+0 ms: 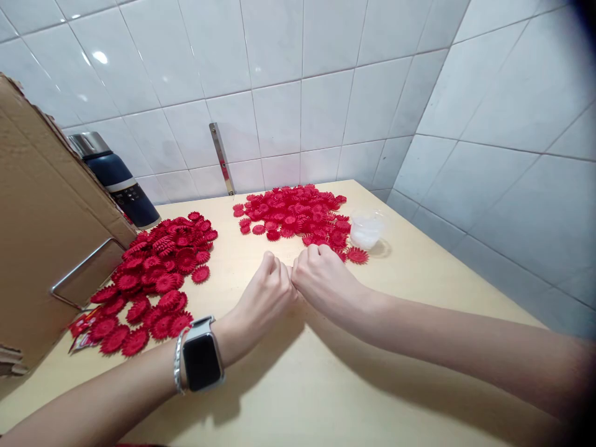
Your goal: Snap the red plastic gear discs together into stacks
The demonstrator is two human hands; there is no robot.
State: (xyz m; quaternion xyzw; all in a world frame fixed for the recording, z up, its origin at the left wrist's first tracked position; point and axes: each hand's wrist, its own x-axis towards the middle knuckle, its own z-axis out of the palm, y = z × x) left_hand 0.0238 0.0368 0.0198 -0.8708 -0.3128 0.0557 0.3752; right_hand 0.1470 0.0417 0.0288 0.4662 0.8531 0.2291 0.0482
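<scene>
My left hand (269, 287) and my right hand (323, 273) meet above the middle of the table, knuckles touching. The fingers of both are curled closed, and whatever they may hold is hidden inside them. Beyond my right hand lies a heap of small red flower-shaped pieces with jagged edges (291, 214). A second heap of red flower-shaped pieces (165, 282), looking larger and thicker, spreads to the left of my left hand. Just past my right hand stands a small clear cup (367, 230) with something whitish in it.
At the left, a cardboard sheet (51, 211) stands upright, with a metal wire bracket (86, 270) against it. A dark blue bottle (121, 180) leans behind it. A metal strip (221, 158) rests against the tiled wall (274, 118) at the back of the wooden table (433, 273).
</scene>
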